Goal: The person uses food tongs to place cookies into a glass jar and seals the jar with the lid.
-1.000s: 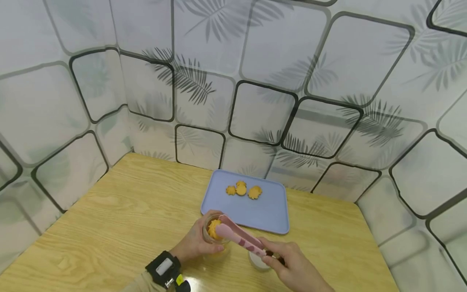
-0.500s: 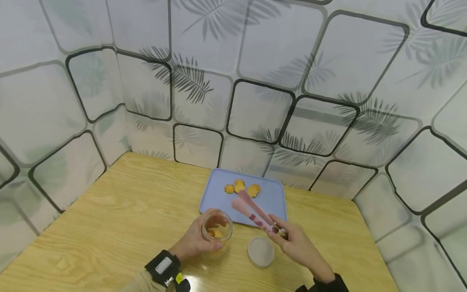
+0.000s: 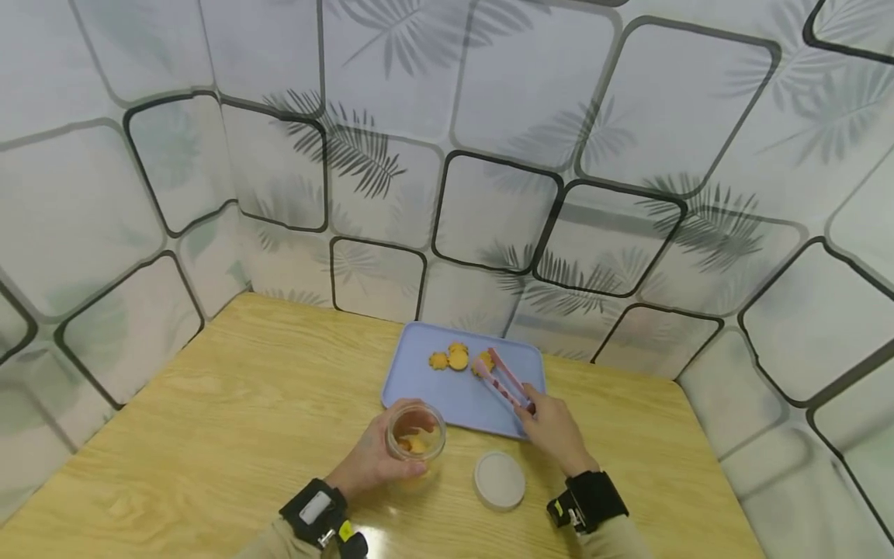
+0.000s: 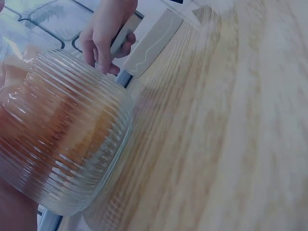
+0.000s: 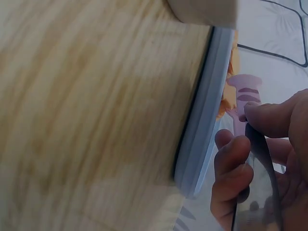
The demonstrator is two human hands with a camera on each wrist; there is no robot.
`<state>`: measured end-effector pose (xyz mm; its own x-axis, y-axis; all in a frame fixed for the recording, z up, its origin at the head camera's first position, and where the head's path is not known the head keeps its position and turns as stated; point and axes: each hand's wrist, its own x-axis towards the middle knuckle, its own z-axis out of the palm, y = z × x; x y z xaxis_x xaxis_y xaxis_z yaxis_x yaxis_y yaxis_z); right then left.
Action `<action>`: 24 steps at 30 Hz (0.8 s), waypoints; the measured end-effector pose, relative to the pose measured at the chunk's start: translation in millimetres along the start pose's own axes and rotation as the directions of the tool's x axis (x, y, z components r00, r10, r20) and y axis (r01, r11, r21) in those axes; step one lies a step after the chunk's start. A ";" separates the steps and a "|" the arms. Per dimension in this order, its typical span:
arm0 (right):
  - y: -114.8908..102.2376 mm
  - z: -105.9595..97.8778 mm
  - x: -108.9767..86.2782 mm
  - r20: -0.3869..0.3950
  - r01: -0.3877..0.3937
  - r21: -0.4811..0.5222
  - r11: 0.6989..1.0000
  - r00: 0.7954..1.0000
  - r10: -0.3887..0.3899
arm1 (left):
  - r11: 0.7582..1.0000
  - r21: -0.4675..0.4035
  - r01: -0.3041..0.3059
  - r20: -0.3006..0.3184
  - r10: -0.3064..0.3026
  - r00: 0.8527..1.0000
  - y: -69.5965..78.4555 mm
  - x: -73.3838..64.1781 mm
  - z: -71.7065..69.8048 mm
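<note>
My left hand (image 3: 373, 458) grips a ribbed clear glass jar (image 4: 72, 130) by its side, mouth upward, with orange-yellow cookies (image 3: 417, 443) at the bottom. In my right hand (image 3: 556, 435) is a pair of pink tongs (image 3: 503, 382) with a dark and metal handle (image 5: 260, 178). The tong tips straddle the rightmost cookie (image 3: 480, 365) on the blue tray (image 3: 426, 400). Left of it lie several more cookies (image 3: 457, 358), close together. Seen from the right wrist, the tongs reach over the tray's rim (image 5: 199, 125) and partly overlap the cookies.
A round off-white lid (image 3: 499, 481) lies on the wooden table (image 3: 279, 404), between the jar and my right wrist. Behind the tray, a patterned curtain (image 3: 377, 272) meets the table's back edge.
The tongs let a cookie go into the jar, then moved away and forward to the tray, where they now reach the right cookie. The left hand and jar stay put.
</note>
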<state>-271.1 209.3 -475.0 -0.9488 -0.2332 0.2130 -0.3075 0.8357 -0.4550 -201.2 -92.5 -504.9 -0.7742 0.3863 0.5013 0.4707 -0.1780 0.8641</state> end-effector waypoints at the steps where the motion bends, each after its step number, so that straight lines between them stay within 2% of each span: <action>1: -0.4 0.6 0.4 0.008 -0.010 -0.003 1.000 1.000 0.010 | 1.000 -0.001 0.002 0.000 -0.002 1.000 -0.6 0.4 0.3; 9: -6.5 -0.9 -4.8 0.020 -0.037 -0.022 0.999 0.999 0.038 | 1.000 -0.008 0.009 -0.013 -0.009 1.000 0.0 2.4 0.6; 19: -3.7 -0.6 -15.1 -0.039 0.028 -0.083 0.996 0.999 -0.031 | 1.000 -0.013 0.016 -0.011 -0.016 1.000 -0.6 4.4 1.8; 24: -1.5 1.5 -21.3 -0.035 0.022 -0.020 1.000 0.999 -0.023 | 1.000 -0.029 0.010 -0.007 -0.010 1.000 -1.1 4.8 2.7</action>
<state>-250.6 212.3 -480.2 -0.9386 -0.2346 0.2531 -0.3267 0.8402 -0.4328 -204.4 -88.0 -503.6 -0.7820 0.3817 0.4927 0.4504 -0.2002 0.8701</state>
